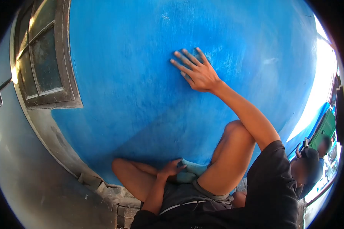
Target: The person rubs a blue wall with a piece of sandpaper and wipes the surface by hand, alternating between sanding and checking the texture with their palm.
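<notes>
My right hand (197, 72) lies against the blue wall (133, 57), fingers spread and their tips darkened with a bluish stain. The wall around it looks glossy, with a deeper, wet-looking blue patch beneath the palm. Nothing shows in this hand, though its palm side is hidden. Low down, my left hand (171, 168) rests by my crossed feet, close to the light-blue socks (195, 167). Its fingers are loosely bent and apart, with dark tips. I see no object in it.
A weathered wooden window frame (61, 53) with glass panes is at upper left. Beside it runs a grey metallic surface (34, 168). Rubble and bricks (118, 198) lie along the wall's foot. At right, another person in a dark cap (307, 168) is close by, near a green panel (325, 128).
</notes>
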